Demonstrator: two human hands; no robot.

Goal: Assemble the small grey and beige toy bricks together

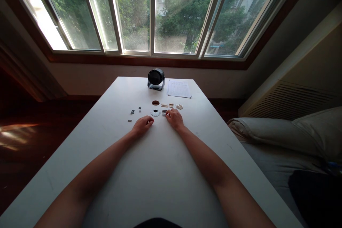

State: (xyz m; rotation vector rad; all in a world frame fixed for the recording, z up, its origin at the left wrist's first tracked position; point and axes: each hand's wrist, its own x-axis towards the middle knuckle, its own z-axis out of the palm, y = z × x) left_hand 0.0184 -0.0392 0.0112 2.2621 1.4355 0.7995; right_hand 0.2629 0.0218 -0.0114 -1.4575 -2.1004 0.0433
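My right hand [175, 118] reaches forward over the table, its fingers bent together at a small group of dark grey pieces [164, 110]. The fingertips touch or cover part of that group; what is between them is too small to make out. My left hand [143, 125] rests on the tabletop, its fingers curled in, and whatever they hold is hidden. Between the hands lies a round white-rimmed ring [155, 113] with a dark centre. Several small grey pieces [132, 112] are scattered beyond my left hand, and one grey piece [129, 120] lies left of it.
The white table [152, 171] has a round hole [155, 103]. Beyond my right hand are light-coloured pieces in rows [164, 105] and a loose pile [180, 106]. A black round device on a stand [156, 79] and a printed sheet [179, 88] occupy the far end.
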